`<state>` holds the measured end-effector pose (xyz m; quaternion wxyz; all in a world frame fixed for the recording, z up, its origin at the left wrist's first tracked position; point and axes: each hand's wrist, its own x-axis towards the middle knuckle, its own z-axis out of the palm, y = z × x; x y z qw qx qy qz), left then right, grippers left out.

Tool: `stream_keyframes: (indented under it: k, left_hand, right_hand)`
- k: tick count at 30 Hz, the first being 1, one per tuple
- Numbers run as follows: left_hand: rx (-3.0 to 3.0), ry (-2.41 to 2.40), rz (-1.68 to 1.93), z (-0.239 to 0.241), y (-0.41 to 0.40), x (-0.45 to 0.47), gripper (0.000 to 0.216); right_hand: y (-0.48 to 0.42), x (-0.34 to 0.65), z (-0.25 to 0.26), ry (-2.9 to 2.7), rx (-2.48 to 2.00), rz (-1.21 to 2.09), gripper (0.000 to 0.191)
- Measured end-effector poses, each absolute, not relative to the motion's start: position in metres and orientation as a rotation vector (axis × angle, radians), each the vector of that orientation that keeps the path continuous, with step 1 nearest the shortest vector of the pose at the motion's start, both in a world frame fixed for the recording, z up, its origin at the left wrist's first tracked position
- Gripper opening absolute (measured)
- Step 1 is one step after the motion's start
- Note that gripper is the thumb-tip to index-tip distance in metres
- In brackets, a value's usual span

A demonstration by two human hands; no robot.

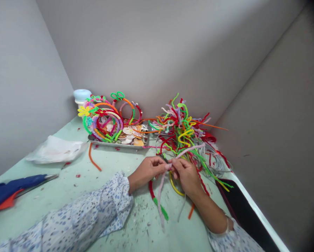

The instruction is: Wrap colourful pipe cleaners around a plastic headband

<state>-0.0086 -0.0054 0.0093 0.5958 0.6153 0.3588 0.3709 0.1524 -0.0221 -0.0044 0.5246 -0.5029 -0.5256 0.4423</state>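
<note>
My left hand (148,172) and my right hand (187,176) meet above the table, both with fingers pinched together. Between them they grip a pale pink pipe cleaner (161,199), one end of which hangs down while the other (192,149) slants up to the right. By my left fingertips shows a small dark piece (163,159); its kind is unclear. Below the hands, a curved band wrapped in red and green (157,201) and a yellow curved strip (176,187) come out, partly hidden by the fingers.
Decorated headbands (108,120) rest on a metal tray (115,144) of flat cut-outs. Tangled pipe cleaners (183,126) and grey wire hoops (217,159) lie beyond my right hand. At left are a blue glue gun (20,183) and a plastic bag (57,150); a dark flat object (241,206) lies right.
</note>
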Motion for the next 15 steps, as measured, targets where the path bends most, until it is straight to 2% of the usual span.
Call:
stream_keyframes:
  k: [5, 15]
  left_hand:
    - [1.428, 0.848, 0.846, 0.006, -0.005, -0.007, 0.029]
    - [1.529, 0.882, 0.775, -0.002, -0.002, -0.008, 0.033]
  right_hand:
    - [-0.025, 0.150, 0.001, -1.413, -1.286, 0.973, 0.031]
    - [-0.013, 0.155, -0.010, -0.835, -0.928, 1.203, 0.027]
